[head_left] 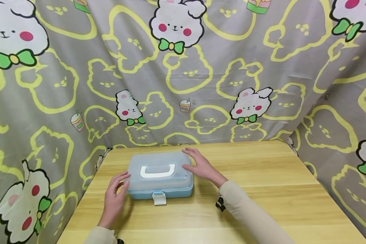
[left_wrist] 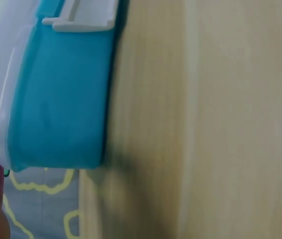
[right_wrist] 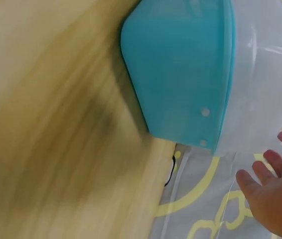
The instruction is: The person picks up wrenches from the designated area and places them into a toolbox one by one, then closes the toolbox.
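A blue plastic storage box [head_left: 178, 192] with a frosted translucent lid [head_left: 183, 166] stands on the table, lid down. On top lies a white carry handle [head_left: 158, 173], and a white latch [head_left: 160, 199] hangs at the front, flipped outward. My left hand [head_left: 115, 193] is at the box's left end, fingers bent loosely beside the lid. At the right end my right hand [head_left: 201, 166] has its fingers spread by the lid's back right corner. In the right wrist view those fingers [right_wrist: 275, 172] are extended next to the lid, with nothing in them.
The wooden table [head_left: 262, 189] extends right and in front of the box. A patterned curtain [head_left: 183, 78] hangs close behind the table's back edge and along both sides. Black bands [head_left: 220, 204] sit at the wrists.
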`<state>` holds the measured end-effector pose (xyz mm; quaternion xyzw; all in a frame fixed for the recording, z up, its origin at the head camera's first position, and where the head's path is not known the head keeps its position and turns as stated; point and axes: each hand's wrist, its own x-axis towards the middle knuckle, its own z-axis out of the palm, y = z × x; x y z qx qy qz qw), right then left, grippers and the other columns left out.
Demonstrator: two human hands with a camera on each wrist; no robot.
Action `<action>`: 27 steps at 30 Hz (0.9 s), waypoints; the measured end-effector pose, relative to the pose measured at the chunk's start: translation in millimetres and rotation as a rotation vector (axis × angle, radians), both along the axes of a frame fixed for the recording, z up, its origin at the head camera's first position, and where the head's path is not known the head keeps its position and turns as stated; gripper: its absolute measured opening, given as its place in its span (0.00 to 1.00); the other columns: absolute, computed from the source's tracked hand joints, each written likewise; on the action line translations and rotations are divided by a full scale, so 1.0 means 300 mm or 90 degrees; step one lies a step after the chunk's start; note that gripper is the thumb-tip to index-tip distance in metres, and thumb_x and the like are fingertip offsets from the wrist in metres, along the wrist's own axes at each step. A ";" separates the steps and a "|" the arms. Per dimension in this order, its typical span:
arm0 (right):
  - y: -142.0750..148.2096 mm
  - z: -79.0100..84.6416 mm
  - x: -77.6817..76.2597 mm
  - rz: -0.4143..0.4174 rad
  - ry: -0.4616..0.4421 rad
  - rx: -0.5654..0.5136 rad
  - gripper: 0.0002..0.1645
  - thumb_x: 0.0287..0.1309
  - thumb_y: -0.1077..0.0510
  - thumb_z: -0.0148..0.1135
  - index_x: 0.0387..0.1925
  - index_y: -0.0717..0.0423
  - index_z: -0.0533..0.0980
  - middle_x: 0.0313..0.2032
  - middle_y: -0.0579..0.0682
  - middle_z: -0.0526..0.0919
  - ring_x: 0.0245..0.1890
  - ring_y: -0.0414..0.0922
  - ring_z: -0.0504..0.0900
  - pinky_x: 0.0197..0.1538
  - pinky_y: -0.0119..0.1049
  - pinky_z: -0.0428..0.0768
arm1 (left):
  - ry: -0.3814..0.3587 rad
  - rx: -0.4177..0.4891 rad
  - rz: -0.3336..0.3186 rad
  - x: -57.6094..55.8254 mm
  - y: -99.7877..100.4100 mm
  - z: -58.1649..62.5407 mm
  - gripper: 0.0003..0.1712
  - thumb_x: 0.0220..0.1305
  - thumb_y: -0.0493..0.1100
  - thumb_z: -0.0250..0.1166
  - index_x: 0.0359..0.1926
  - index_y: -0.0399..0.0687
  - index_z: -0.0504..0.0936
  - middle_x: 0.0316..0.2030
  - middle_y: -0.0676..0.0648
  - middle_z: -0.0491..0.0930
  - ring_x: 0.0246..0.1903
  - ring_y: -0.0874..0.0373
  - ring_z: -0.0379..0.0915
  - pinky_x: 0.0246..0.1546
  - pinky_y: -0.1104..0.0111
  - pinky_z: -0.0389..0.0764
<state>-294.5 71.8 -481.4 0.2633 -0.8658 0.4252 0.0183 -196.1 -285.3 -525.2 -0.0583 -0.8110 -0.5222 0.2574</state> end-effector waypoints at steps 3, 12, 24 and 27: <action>-0.008 0.005 -0.009 0.013 0.015 0.025 0.39 0.70 0.46 0.64 0.77 0.53 0.66 0.78 0.54 0.62 0.77 0.58 0.63 0.75 0.61 0.64 | 0.002 -0.074 -0.017 0.009 -0.006 -0.008 0.21 0.69 0.32 0.67 0.61 0.45 0.83 0.68 0.44 0.73 0.65 0.76 0.62 0.62 0.85 0.65; -0.012 0.015 -0.013 0.022 -0.004 0.058 0.40 0.71 0.45 0.62 0.77 0.54 0.64 0.79 0.56 0.60 0.77 0.59 0.62 0.76 0.61 0.62 | 0.178 -0.378 -0.061 0.020 0.021 -0.023 0.49 0.39 0.32 0.79 0.68 0.52 0.78 0.70 0.41 0.73 0.75 0.43 0.58 0.80 0.70 0.39; -0.012 0.024 -0.015 0.033 -0.024 0.057 0.40 0.72 0.46 0.62 0.78 0.55 0.63 0.79 0.57 0.59 0.76 0.60 0.64 0.71 0.58 0.72 | 0.255 -0.523 -0.077 0.011 0.077 -0.010 0.56 0.33 0.39 0.87 0.71 0.50 0.76 0.68 0.44 0.76 0.68 0.41 0.67 0.80 0.59 0.49; -0.010 0.026 -0.017 0.036 -0.026 0.049 0.40 0.72 0.47 0.62 0.78 0.56 0.63 0.79 0.58 0.59 0.76 0.60 0.64 0.70 0.57 0.73 | 0.271 -0.537 -0.068 0.007 0.083 -0.003 0.52 0.37 0.41 0.85 0.70 0.50 0.77 0.66 0.45 0.78 0.66 0.42 0.71 0.78 0.59 0.53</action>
